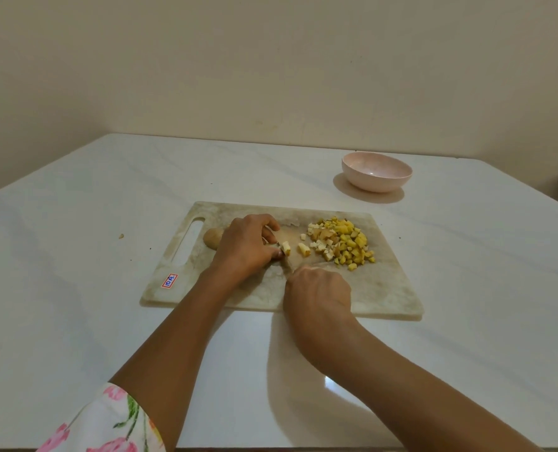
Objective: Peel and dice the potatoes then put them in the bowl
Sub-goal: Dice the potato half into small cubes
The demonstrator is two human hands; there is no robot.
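- A potato piece (286, 248) is lying near the middle of the cutting board (385, 288), its pale cut end facing right toward the diced pile; most of it is sitting under the fingers, so its long axis cannot be told.
- The left hand (248, 246) is curling over that piece, fingertips pinching it down against the board.
- The right hand (318, 288) is closing in a fist round the handle of a knife (286, 265), whose blade is running away from the person, its tip meeting the potato piece at the left fingertips.
- A few loose cubes (303, 249) are lying just right of the blade, and the diced pile (346, 244) is spreading across the board's right part.
- An unpeeled potato (213, 238) is resting beside the board's handle slot, partly behind the left hand.
- A pink bowl (377, 172) is standing on the white table (108, 190) beyond the board's far right corner, well apart from it.
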